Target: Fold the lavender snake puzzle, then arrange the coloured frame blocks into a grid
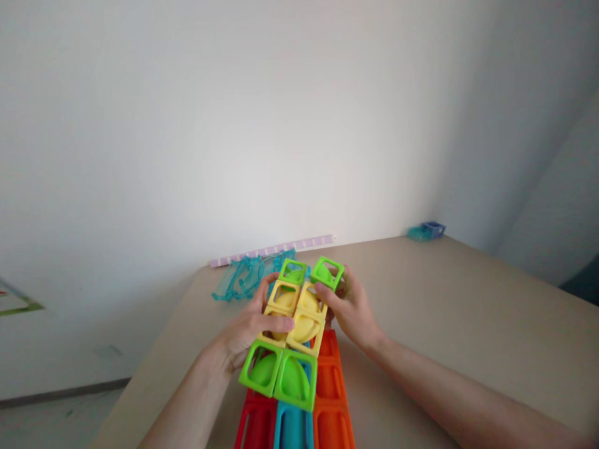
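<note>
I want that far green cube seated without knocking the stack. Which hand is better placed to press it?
Probably the right hand: its fingers already touch the tilted far green cube, while the left hand grips the yellow cubes.

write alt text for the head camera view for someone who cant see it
Two bare hands, left hand and right hand, grip a cluster of green and yellow plastic cube frames held above red, blue and orange slotted blocks on a beige table. Behind lie clear teal curved pieces, a lilac strip along the white wall, and small blue pieces at the far corner.
</note>
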{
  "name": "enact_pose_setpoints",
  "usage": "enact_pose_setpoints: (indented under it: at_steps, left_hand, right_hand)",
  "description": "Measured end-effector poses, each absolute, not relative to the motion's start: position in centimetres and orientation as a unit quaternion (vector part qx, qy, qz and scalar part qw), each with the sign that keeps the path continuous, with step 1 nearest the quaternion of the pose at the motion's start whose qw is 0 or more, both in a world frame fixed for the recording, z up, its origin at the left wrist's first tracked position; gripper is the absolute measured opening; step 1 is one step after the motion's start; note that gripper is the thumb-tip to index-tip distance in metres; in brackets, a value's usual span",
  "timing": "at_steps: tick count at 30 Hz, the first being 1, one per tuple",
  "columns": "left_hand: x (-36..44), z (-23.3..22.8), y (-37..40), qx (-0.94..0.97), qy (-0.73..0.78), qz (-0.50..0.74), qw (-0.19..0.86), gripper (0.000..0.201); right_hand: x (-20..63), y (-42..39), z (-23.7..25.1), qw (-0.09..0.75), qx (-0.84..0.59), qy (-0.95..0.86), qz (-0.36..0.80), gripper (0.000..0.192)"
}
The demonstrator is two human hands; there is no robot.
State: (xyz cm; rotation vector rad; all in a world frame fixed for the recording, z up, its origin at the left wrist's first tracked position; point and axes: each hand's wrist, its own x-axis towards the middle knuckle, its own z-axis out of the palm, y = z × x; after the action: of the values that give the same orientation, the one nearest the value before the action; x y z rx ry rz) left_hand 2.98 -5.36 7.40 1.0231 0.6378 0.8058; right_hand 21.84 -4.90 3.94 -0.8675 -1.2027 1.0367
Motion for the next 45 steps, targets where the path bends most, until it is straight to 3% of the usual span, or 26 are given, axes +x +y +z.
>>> enact_pose_setpoints:
  at_steps: [11, 18, 24, 26, 29, 31, 33, 36, 41, 45]
  left_hand:
    - [3.4, 7.7, -5.4, 0.470, 0.258, 0.376, 0.756, 0.098]
    - [2.9, 7.5, -5.7, 0.460, 0.232, 0.399, 0.759, 0.087]
    - [-0.1, 8.5, -5.6, 0.457, 0.289, 0.452, 0.709, 0.075]
    - [-1.9, 8.8, -6.3, 0.457, 0.328, 0.484, 0.670, 0.076]
    - [-5.3, 8.5, -8.0, 0.431, 0.432, 0.516, 0.601, 0.078]
    - [-7.6, 7.5, -9.2, 0.400, 0.507, 0.511, 0.567, 0.080]
    - [-9.3, 6.1, -10.3, 0.355, 0.547, 0.521, 0.550, 0.076]
    - [-10.4, 4.1, -11.5, 0.321, 0.595, 0.518, 0.523, 0.073]
    - [-9.8, 3.3, -11.9, 0.321, 0.631, 0.526, 0.472, 0.078]
    - [-10.0, 3.8, -11.4, 0.351, 0.652, 0.498, 0.451, 0.070]
  right_hand:
    - [22.3, -4.7, 3.9, 0.567, -0.372, -0.467, 0.568, 0.036]
    - [21.5, -4.6, 4.8, 0.593, -0.290, -0.411, 0.629, 0.029]
    - [26.0, -3.0, 6.4, 0.601, -0.342, -0.488, 0.532, 0.035]
    - [28.4, -2.8, 7.3, 0.523, -0.384, -0.607, 0.459, 0.039]
    - [31.1, -3.7, 8.4, 0.272, -0.438, -0.812, 0.274, 0.043]
    - [31.6, -4.7, 8.5, 0.129, -0.452, -0.868, 0.158, 0.045]
    - [31.3, -5.8, 8.1, 0.048, -0.460, -0.882, 0.092, 0.047]
    - [30.2, -7.1, 7.1, 0.021, -0.469, -0.882, 0.054, 0.039]
    - [28.7, -8.0, 6.2, 0.053, -0.451, -0.888, 0.072, 0.025]
    - [28.6, -8.2, 6.2, 0.063, -0.438, -0.891, 0.102, 0.034]
